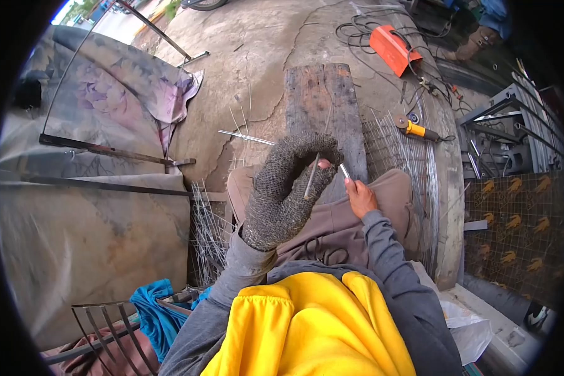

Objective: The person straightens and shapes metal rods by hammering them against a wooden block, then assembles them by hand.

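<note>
My left hand (282, 194), in a thick grey knitted glove, is curled over the wooden plank with its fingers closed around a thin metal rod (311, 180). A bare fingertip shows through the glove near the rod. Close beside it on the right, my bare right hand (361, 198) pinches a short, shiny metal bar (344, 170) whose upper end points at the gloved fingers. Both hands are above my lap, at the near end of the worn wooden plank (319, 94).
Right of the plank lie wire mesh (385, 141) and a yellow angle grinder (422, 130). An orange machine (395, 50) with tangled cables stands farther back. Loose thin rods (247, 136) lie on the concrete to the left, near a sheet-draped metal frame (100, 147). Another person (482, 37) is at top right.
</note>
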